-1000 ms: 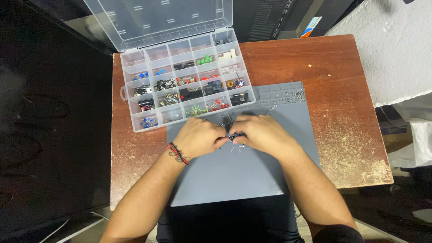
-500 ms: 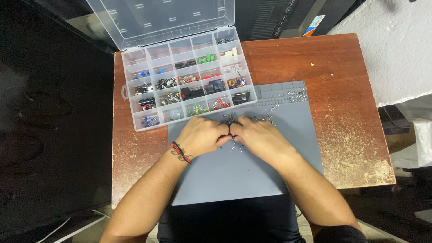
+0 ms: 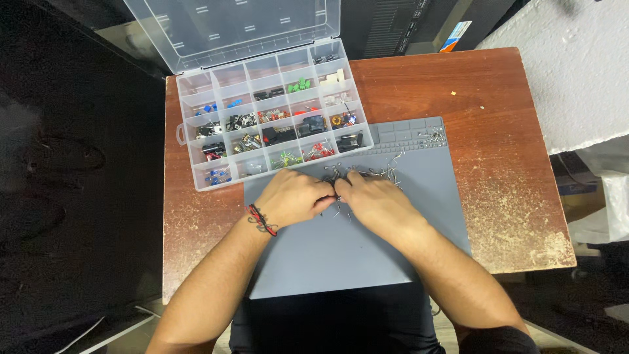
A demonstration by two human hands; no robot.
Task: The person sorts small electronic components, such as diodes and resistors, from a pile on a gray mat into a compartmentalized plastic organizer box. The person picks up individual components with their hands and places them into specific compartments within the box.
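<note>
1. The left hand (image 3: 295,196) and the right hand (image 3: 370,202) meet fingertip to fingertip over the grey work mat (image 3: 393,249); the fingers of both are curled together, pinching at something tiny between them, though what exactly is clamped cannot be told from this view

2. The things being handled are the loose small wire-legged parts (image 3: 367,174), scattered on the mat just beyond the knuckles and just in front of the clear compartment box (image 3: 275,124)

3. Judged risk: the parts are light and springy on thin metal legs, so a slip of the pinch could flick one off the mat onto the worn wooden table (image 3: 511,164) or over its edge, where it would be hard to find

4. Judged risk: the box lies partly on the mat's far edge with its lid (image 3: 236,26) propped open; a knock from a wrist could jolt its sorted contents from one cell into another

5. Materials: the mat looks soft, matte and rubbery with small moulded trays along its far edge; the box is hard transparent plastic, divided into rectangular cells holding green, blue, red and black pieces; the tabletop is reddish-brown and scuffed pale near the right corner; a red and black braided band (image 3: 262,219) circles the left wrist
</note>
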